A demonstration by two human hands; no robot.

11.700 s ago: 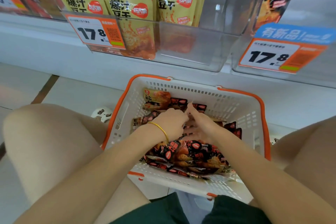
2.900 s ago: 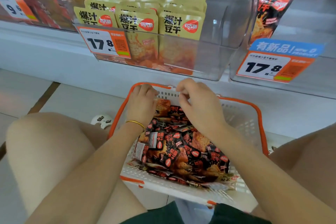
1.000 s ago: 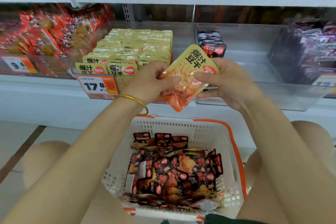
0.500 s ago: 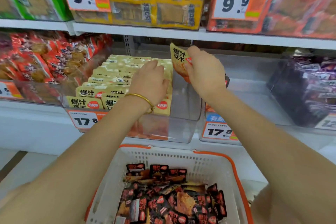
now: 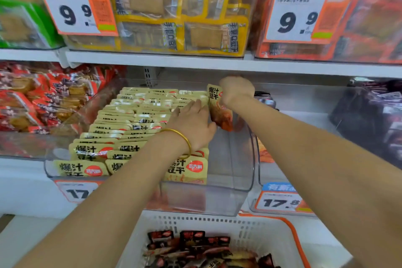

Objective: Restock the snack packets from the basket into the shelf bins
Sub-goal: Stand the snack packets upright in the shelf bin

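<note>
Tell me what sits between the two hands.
In the head view, one yellow packet, gripped by the right hand; the left hand rests on the rows beside it.

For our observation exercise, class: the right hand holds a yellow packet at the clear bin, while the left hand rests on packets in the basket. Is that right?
No. The head view shows the left hand resting on the rows of packets in the clear bin, not in the basket. The rest stands.
</note>
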